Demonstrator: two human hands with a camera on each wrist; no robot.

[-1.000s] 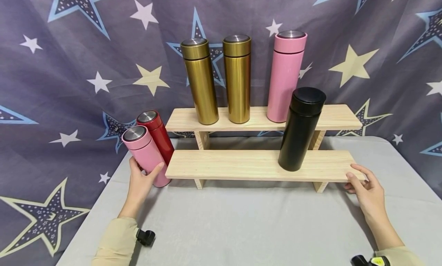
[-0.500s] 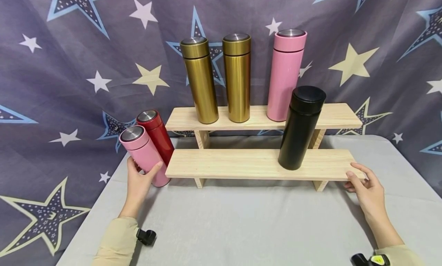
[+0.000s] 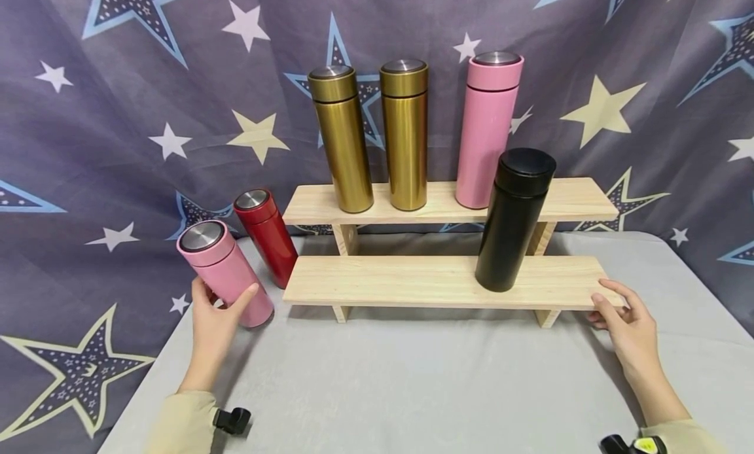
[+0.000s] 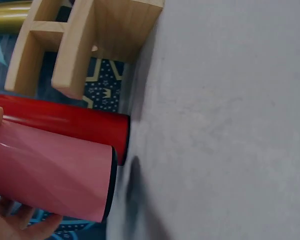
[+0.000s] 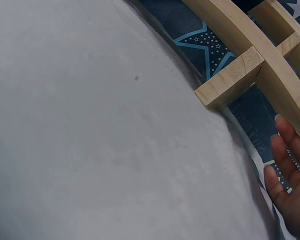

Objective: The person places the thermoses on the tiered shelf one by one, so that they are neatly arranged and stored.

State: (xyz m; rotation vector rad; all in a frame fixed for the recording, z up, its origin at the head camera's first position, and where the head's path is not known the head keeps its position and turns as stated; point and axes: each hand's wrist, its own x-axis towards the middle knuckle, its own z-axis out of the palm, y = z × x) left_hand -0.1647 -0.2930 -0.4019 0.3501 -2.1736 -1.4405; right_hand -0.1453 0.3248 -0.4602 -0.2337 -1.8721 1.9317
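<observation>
My left hand [image 3: 213, 330] grips a short pink thermos bottle [image 3: 231, 277] with a steel-topped lid, thumb on its near side and fingers around the far side. In the left wrist view, the base of that pink thermos seems just off the table. Behind it, to the right, a red thermos bottle [image 3: 268, 238] stands beside the left end of the two-tier wooden shelf [image 3: 383, 280]. At the shelf's lower right corner, my right hand [image 3: 633, 333] holds the board's end between thumb and index finger; the other fingers [image 5: 285, 150] hang loosely below.
A black thermos [image 3: 511, 228] stands on the lower board. On the upper board [image 3: 438, 195] stand two gold thermoses, the left one [image 3: 344, 146] and the right one [image 3: 405, 146], plus a tall pink thermos [image 3: 487, 133]. A star-patterned curtain [image 3: 194, 101] hangs behind the grey-covered table [image 3: 412, 375].
My left hand has moved left and slightly nearer with the short pink thermos, opening a gap to the red one. My right hand stays at the shelf's end.
</observation>
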